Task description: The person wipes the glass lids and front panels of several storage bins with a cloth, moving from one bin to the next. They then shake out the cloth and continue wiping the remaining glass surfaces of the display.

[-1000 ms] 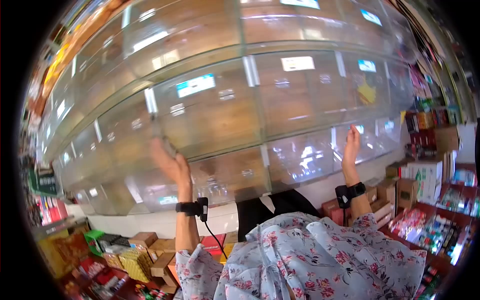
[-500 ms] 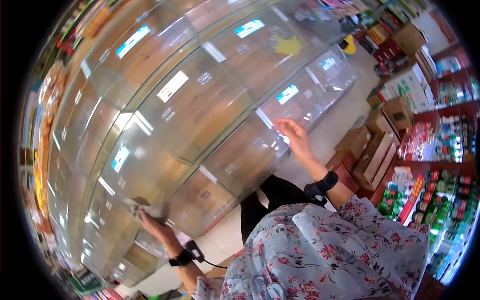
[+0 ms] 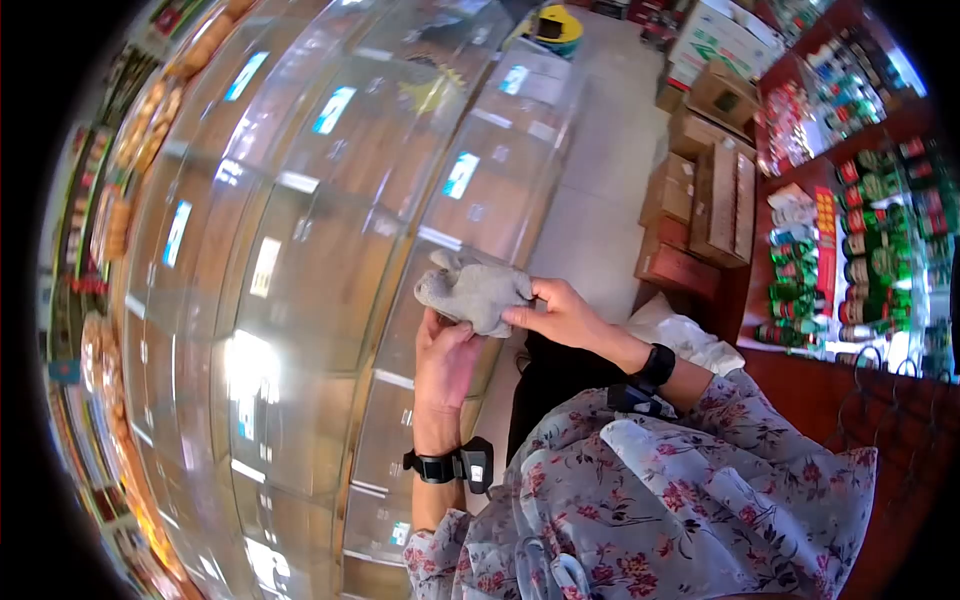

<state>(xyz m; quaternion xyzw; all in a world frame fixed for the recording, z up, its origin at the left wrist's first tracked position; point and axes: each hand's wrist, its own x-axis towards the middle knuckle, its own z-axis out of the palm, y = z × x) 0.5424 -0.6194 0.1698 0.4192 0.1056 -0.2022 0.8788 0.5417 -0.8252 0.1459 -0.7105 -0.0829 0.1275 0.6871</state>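
Note:
A crumpled grey cloth [image 3: 480, 291] is held up in front of my body, between both hands. My left hand [image 3: 447, 352] grips its lower left part, with the thumb pressed on the fabric. On the right side, my right hand [image 3: 562, 318] pinches the cloth's edge between thumb and fingers. Beneath and beyond the cloth stand clear-lidded display bins [image 3: 320, 240] with metal-like edges; the cloth appears to be above them, apart from their lids. Black straps with small devices sit on both wrists.
Packaged bread [image 3: 110, 230] lines the far left. Cardboard boxes [image 3: 722, 205] stand on the tiled floor [image 3: 590, 160] to the right. Beside them, a lit shelf holds several green bottles [image 3: 868, 270]. A white bag [image 3: 690, 335] lies near my right forearm. A yellow round object [image 3: 556, 28] is at the top.
My left hand has lifted the cloth off the bin lids and brought it toward my right hand, which has taken hold of it too. The view has turned toward the right.

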